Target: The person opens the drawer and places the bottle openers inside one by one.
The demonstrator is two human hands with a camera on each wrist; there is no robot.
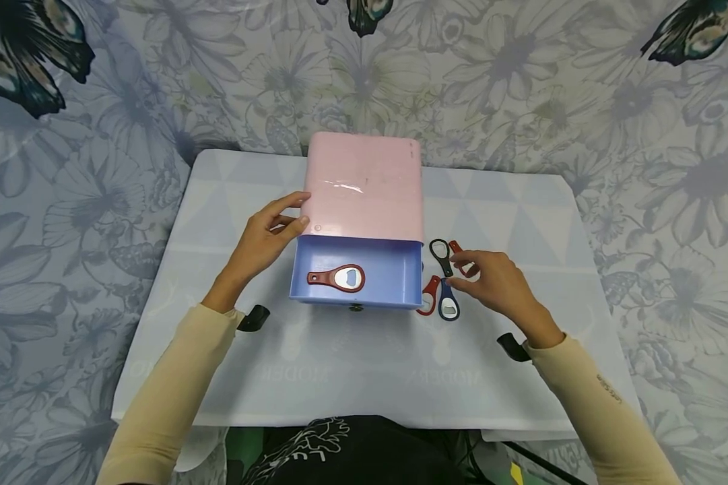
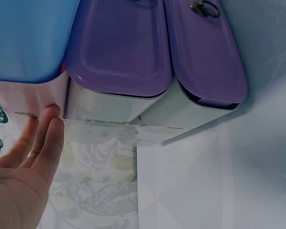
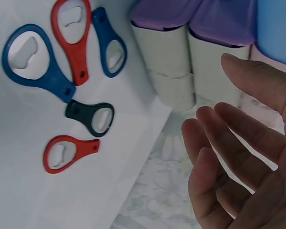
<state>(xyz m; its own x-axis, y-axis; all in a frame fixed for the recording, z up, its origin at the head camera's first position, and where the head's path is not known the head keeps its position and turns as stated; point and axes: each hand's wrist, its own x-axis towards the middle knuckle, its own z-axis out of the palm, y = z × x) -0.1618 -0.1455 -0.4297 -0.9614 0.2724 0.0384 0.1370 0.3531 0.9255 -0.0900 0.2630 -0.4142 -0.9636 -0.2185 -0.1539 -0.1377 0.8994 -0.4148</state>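
Observation:
A pink drawer cabinet stands mid-table with its blue top drawer pulled out toward me. Inside the drawer lies a red bottle opener with a metal centre. My left hand rests its fingertips and thumb on the cabinet's left side. Beside the drawer my right hand hovers over more bottle openers, its fingers loosely bent and holding nothing. Those on the table include a blue one, a red one, a small blue one, a dark one and another red one.
Purple drawer fronts sit below the blue drawer, one with a ring pull. A pale patterned cloth covers the table. Flowered fabric with butterflies hangs behind it.

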